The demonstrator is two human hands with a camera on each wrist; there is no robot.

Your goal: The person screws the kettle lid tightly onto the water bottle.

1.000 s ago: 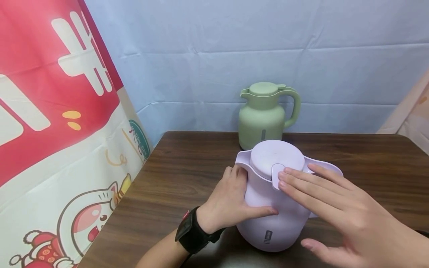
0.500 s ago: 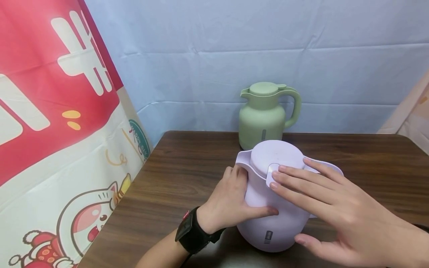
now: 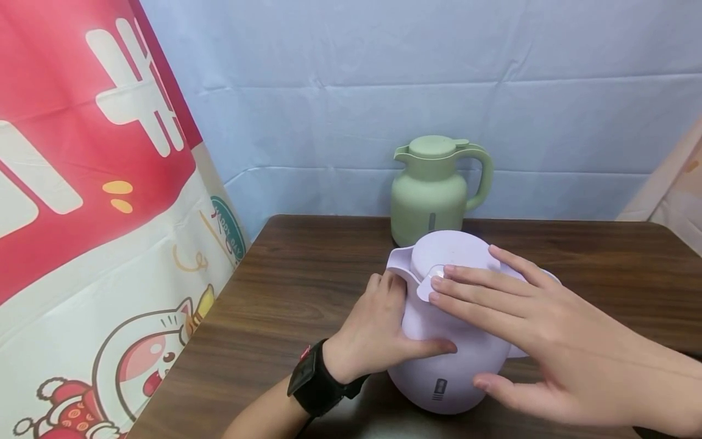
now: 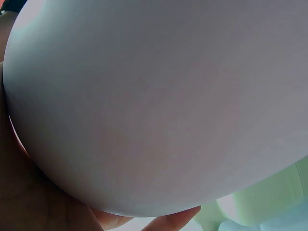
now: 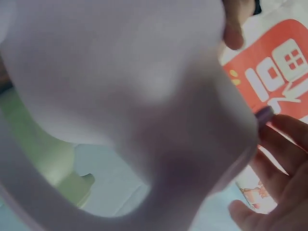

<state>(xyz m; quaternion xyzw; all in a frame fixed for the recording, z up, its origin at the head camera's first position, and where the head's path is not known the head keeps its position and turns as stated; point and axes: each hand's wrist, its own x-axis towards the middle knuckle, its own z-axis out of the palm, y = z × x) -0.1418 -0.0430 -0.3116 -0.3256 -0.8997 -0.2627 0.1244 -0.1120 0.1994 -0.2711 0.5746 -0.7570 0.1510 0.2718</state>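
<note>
A lavender thermos jug (image 3: 455,372) stands upright near the table's front, its spout to the left. Its round lid (image 3: 450,249) has a small tab (image 3: 427,291) at the front left. My left hand (image 3: 378,329) grips the jug's left side, thumb across the front; in the left wrist view the jug's body (image 4: 154,106) fills most of the picture. With fingers nearly straight, my right hand (image 3: 526,323) presses its fingertips against the tab and lies over the lid's right part, thumb apart. It covers most of the jug's handle, which shows in the right wrist view.
Behind the lavender jug, a green thermos jug (image 3: 430,201) stands at the back of the dark wooden table (image 3: 296,292), handle to the right. A pale blue cloth (image 3: 340,122) hangs behind the table. A printed red and white cloth (image 3: 126,244) hangs at the left.
The lid's tab has swung left round the rim, with my right hand's fingers moving along with it. My left hand and the jug's body have stayed in place.
</note>
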